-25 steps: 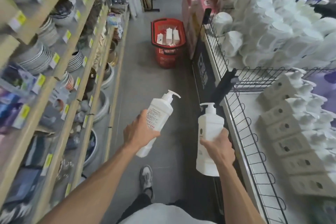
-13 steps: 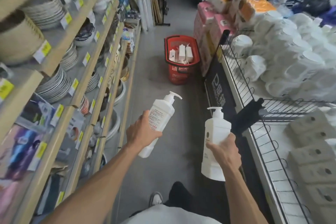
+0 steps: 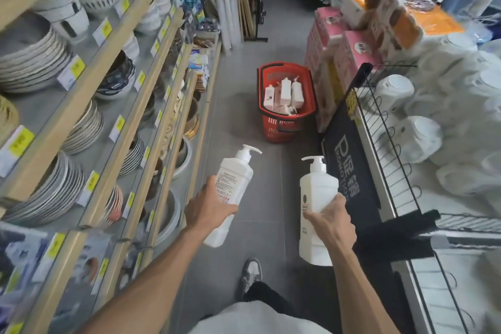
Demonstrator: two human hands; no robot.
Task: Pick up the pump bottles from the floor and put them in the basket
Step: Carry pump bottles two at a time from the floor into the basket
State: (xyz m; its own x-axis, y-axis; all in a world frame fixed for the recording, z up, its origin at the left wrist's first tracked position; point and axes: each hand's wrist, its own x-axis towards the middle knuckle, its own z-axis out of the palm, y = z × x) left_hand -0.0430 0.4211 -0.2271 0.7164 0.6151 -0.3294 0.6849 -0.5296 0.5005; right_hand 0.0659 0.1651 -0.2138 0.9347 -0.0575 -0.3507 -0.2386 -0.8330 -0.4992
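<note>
My left hand (image 3: 207,207) grips a white pump bottle (image 3: 234,179) with a printed label, tilted with its pump pointing up and right. My right hand (image 3: 329,221) grips a second white pump bottle (image 3: 317,192), held upright. Both bottles are held above the grey floor. Ahead on the floor stands a red basket (image 3: 284,130) with a black handle; several white pump bottles (image 3: 286,91) lie inside it.
Wooden shelves (image 3: 89,84) stacked with plates and bowls run along the left. A wire rack (image 3: 385,144) with white packaged goods and a black sign (image 3: 349,165) lines the right. Pink boxes (image 3: 330,43) stand behind the basket. My shoe (image 3: 252,272) is on the floor.
I have walked down the aisle with both bottles held; the red basket is now nearer and lower in view. Both grips are unchanged.
</note>
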